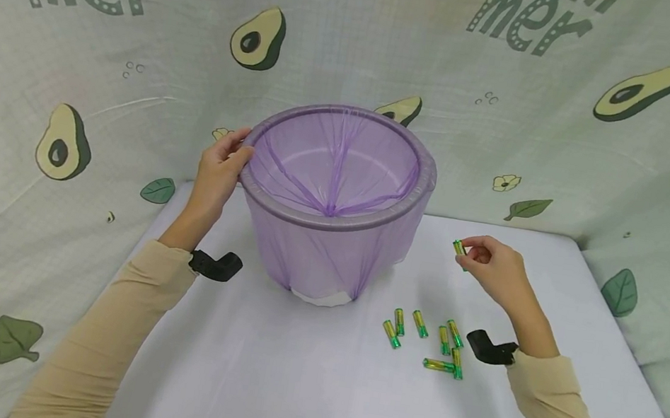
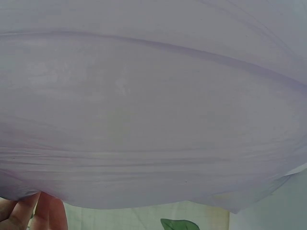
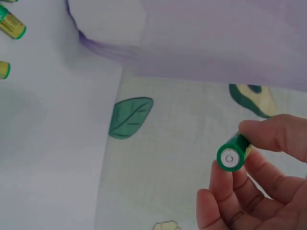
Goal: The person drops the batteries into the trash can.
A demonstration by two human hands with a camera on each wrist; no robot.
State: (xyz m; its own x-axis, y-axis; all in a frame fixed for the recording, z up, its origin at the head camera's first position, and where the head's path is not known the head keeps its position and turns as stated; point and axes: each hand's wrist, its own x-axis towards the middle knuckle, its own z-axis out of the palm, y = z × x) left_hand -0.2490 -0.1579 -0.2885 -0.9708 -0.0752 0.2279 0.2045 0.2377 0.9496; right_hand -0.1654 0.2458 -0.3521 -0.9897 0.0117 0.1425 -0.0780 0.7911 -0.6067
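Note:
A trash bin (image 1: 333, 224) with a grey rim stands on the table, lined with a thin purple bag (image 1: 268, 228) folded over its outside. My left hand (image 1: 219, 175) grips the rim on its left side; in the left wrist view only a few fingers (image 2: 50, 213) show below the bag-covered wall. Between thumb and fingertips my right hand (image 1: 498, 273) pinches a green and yellow battery (image 1: 459, 248), raised to the right of the bin. Its flat end faces the camera in the right wrist view. Several similar batteries (image 1: 419, 324) lie loose in front of the bin, towards the right.
The white table (image 1: 271, 386) meets a hanging cloth (image 1: 162, 63) printed with avocados and leaves at the back and sides. The bin stands near the table's back edge. Black straps with camera mounts (image 1: 215, 266) sit on both wrists.

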